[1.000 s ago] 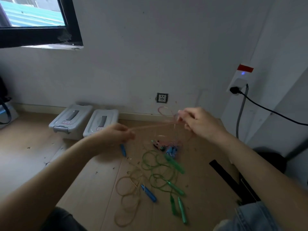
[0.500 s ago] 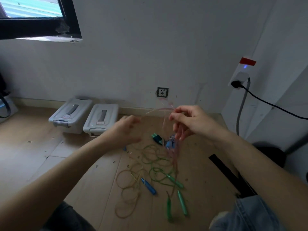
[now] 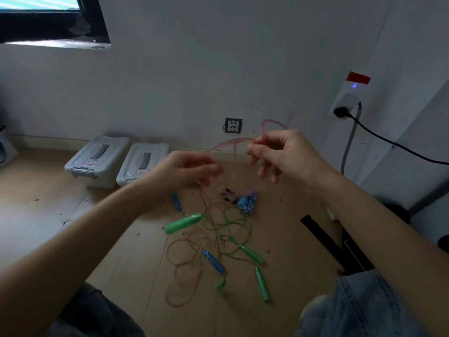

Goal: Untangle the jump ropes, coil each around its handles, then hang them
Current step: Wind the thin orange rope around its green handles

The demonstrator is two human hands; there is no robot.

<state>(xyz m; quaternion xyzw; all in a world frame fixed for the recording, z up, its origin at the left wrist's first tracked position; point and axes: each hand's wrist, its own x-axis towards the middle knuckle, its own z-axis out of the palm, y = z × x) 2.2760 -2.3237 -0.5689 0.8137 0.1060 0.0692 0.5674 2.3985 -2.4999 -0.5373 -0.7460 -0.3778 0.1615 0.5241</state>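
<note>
A thin pink jump rope (image 3: 233, 142) arches between my two hands above the floor. My left hand (image 3: 187, 170) pinches one part of it, and strands hang from there down into the pile. My right hand (image 3: 281, 154) pinches it higher, with a small loop standing above the fingers. Below lies a tangle: a green rope (image 3: 228, 229) with green handles (image 3: 183, 223) (image 3: 262, 284), a tan rope (image 3: 184, 263) with blue handles (image 3: 213, 261) (image 3: 176, 201), and a blue-and-white bundle (image 3: 247, 203).
Two grey lidded storage boxes (image 3: 97, 161) (image 3: 143, 164) stand against the wall at the left. A wall socket (image 3: 233, 125) sits behind my hands. A black cable (image 3: 393, 144) runs from a plug at the right. Black straps (image 3: 323, 239) lie on the wooden floor at the right.
My hands have drawn closer together, so the pink rope once stretched taut between them now arches slack. A green handle has swung up toward the left of the pile.
</note>
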